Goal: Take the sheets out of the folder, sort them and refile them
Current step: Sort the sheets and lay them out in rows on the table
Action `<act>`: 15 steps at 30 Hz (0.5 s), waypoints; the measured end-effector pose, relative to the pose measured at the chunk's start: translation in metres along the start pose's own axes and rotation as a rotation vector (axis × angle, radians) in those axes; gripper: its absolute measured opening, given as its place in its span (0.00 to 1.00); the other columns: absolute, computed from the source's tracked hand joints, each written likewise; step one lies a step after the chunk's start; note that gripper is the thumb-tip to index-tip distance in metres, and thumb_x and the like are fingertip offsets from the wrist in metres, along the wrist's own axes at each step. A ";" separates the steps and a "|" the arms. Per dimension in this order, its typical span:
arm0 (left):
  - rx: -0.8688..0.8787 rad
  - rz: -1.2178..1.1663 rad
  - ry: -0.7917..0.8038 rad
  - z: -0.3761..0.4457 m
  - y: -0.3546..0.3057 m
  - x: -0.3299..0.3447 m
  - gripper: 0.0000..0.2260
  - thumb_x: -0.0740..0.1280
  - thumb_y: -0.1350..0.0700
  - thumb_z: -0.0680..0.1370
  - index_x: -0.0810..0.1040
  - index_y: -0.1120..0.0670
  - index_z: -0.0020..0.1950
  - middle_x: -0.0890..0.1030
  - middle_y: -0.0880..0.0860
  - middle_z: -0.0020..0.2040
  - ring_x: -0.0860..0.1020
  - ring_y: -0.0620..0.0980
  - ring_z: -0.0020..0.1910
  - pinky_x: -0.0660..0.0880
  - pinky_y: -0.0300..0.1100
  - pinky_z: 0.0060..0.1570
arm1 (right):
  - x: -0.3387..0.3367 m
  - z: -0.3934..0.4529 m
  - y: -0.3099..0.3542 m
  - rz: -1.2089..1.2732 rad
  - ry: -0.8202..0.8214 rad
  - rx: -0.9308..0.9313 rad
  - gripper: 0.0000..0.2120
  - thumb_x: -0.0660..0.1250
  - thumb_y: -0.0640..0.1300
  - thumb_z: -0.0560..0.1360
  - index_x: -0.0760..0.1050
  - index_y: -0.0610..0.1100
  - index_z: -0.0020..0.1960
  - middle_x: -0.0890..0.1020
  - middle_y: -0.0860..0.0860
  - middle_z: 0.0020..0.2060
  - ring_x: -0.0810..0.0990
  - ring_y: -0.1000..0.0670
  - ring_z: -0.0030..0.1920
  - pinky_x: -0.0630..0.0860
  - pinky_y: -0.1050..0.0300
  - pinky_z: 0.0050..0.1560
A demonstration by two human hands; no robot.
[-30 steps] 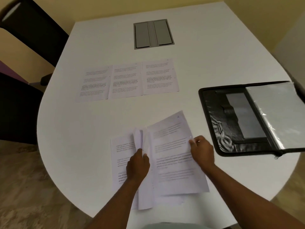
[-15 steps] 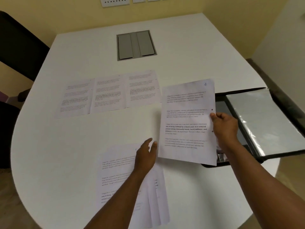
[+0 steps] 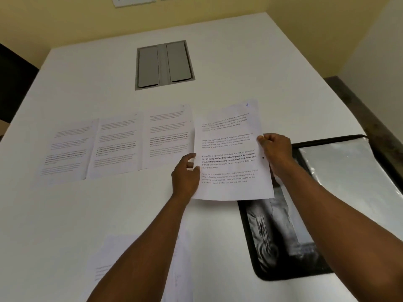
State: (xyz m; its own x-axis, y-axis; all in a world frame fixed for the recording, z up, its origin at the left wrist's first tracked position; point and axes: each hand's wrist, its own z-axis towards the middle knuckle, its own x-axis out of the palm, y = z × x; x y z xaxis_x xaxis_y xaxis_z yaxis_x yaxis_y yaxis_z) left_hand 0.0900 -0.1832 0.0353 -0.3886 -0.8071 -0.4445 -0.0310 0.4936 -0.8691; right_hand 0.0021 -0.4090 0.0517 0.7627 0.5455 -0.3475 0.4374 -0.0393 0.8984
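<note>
White table [image 3: 250, 62] takes up whole view, grey hatch [image 3: 164, 64] near far edge. Black folder [image 3: 272, 253] open at right edge, clear sleeve [image 3: 349, 177] on top. Row of three sheets [image 3: 117, 144] mid-table, loose pile [image 3: 139, 264] at near edge. Sheet marked 4 [image 3: 231, 153] held just right of row, over folder corner. Left hand [image 3: 185, 175] pinching its left edge, right hand [image 3: 275, 152] pinching right edge.

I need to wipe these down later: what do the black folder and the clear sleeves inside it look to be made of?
Black folder: probably faux leather or vinyl, judging by its glossy, wrinkled reflections. Clear sleeves: thin glossy plastic film, translucent with crinkled highlights.
</note>
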 end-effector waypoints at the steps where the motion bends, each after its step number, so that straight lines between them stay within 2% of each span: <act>1: 0.011 0.033 -0.010 0.014 -0.002 0.007 0.14 0.66 0.60 0.78 0.76 0.52 0.64 0.79 0.52 0.59 0.77 0.49 0.55 0.72 0.34 0.52 | 0.004 0.017 0.003 -0.013 -0.003 -0.006 0.09 0.68 0.44 0.77 0.78 0.47 0.38 0.82 0.48 0.37 0.77 0.51 0.34 0.76 0.58 0.37; 3: 0.027 0.095 -0.012 0.044 -0.004 0.022 0.13 0.66 0.61 0.78 0.79 0.54 0.61 0.80 0.52 0.58 0.77 0.49 0.56 0.69 0.32 0.54 | 0.013 0.053 0.005 -0.040 -0.004 -0.011 0.08 0.68 0.45 0.77 0.78 0.46 0.40 0.80 0.50 0.37 0.76 0.52 0.33 0.76 0.58 0.38; 7: 0.055 0.229 -0.031 0.105 -0.006 0.046 0.13 0.67 0.62 0.77 0.79 0.55 0.61 0.80 0.52 0.54 0.77 0.47 0.51 0.66 0.30 0.50 | 0.039 0.118 0.000 -0.107 -0.007 -0.055 0.08 0.68 0.46 0.77 0.80 0.42 0.42 0.80 0.49 0.37 0.78 0.48 0.38 0.80 0.50 0.47; 12: 0.126 0.379 -0.051 0.158 -0.001 0.066 0.14 0.68 0.60 0.76 0.78 0.57 0.62 0.80 0.53 0.53 0.73 0.43 0.47 0.65 0.30 0.49 | 0.067 0.177 -0.002 -0.121 -0.022 -0.083 0.06 0.70 0.45 0.75 0.79 0.46 0.40 0.81 0.51 0.40 0.78 0.50 0.41 0.78 0.54 0.50; 15: 0.186 0.467 -0.016 0.173 0.009 0.075 0.15 0.68 0.58 0.76 0.78 0.57 0.62 0.78 0.55 0.55 0.76 0.49 0.51 0.67 0.33 0.50 | 0.075 0.200 -0.008 -0.176 -0.024 -0.071 0.07 0.70 0.47 0.75 0.81 0.43 0.47 0.83 0.50 0.47 0.80 0.51 0.41 0.79 0.53 0.53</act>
State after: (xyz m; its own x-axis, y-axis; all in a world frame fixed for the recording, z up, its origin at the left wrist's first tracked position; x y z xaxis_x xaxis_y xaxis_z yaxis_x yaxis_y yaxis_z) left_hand 0.2194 -0.2954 -0.0432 -0.3075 -0.5193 -0.7974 0.3083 0.7384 -0.5998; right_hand 0.1508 -0.5352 -0.0350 0.6890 0.5189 -0.5060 0.5304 0.1147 0.8399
